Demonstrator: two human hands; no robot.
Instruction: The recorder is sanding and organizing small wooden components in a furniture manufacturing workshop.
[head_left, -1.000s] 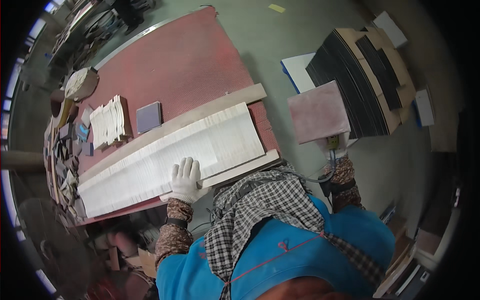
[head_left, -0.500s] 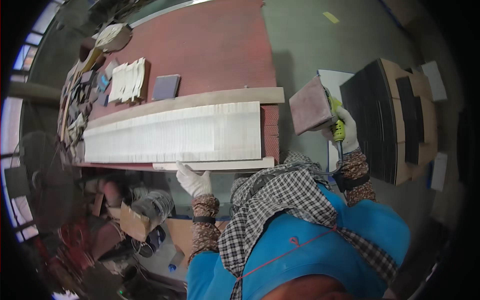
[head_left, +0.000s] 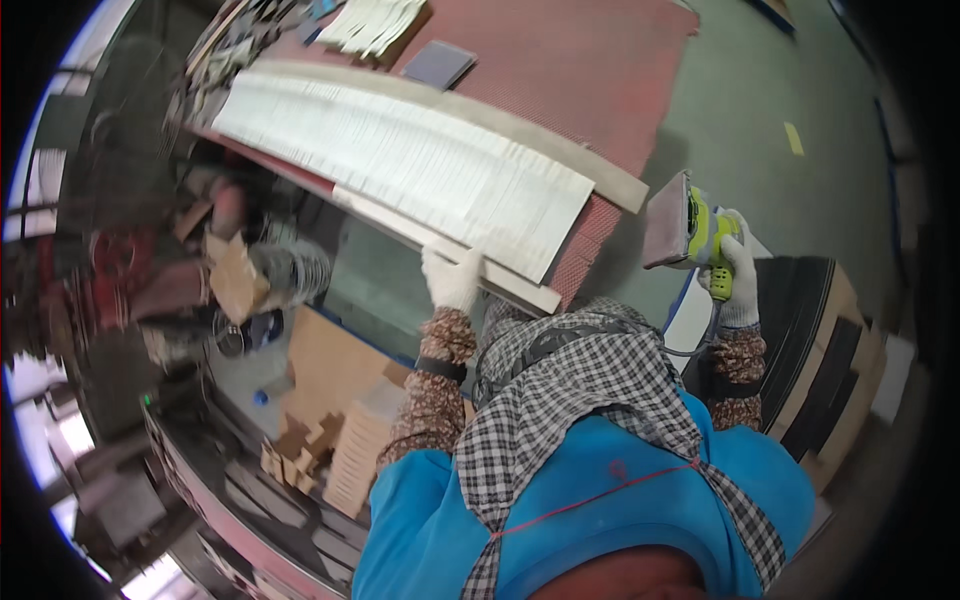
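A row of thin white pieces (head_left: 410,165) lies packed side by side on the red-covered table, between a far wooden strip (head_left: 520,140) and a near pale strip (head_left: 400,228). My gloved left hand (head_left: 453,277) rests at the near strip's outer edge, thumb apart from the fingers; the fingertips are partly unclear. To the right, off the table's end, my gloved right hand (head_left: 740,268) grips the handle of a green power sander (head_left: 708,238). The sander's flat brownish pad (head_left: 666,222) faces left, away from the white pieces.
Past the far strip lie a grey sanding block (head_left: 440,64) and a stack of cream-coloured pieces (head_left: 372,25). Black-and-tan cartons (head_left: 800,330) stand at my right. Below the table, at left, are a cardboard box (head_left: 238,280) and flat cardboard (head_left: 340,355).
My view has turned, so the table now slants down to the right. My left hand is nearer the near strip's right end. The sander has tilted, its pad showing more edge-on.
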